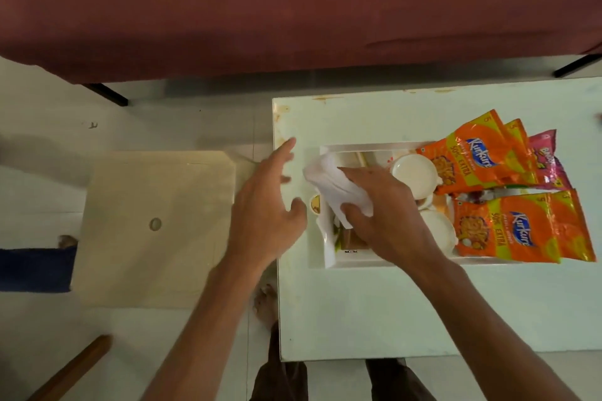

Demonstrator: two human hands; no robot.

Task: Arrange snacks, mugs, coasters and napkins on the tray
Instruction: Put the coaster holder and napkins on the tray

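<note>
A white rectangular tray lies on a pale green table. Orange snack packets and a pink one fan over the tray's right side, with another orange packet nearer me. Two white mugs sit mid-tray. My right hand holds a white napkin over the tray's left part. My left hand hovers with fingers spread at the table's left edge, holding nothing. A small round coaster peeks out at the tray's left rim.
A cream square stool or low table stands left of the green table. A maroon sofa spans the back. A wooden stick lies at the lower left, and a blue cloth at the far left.
</note>
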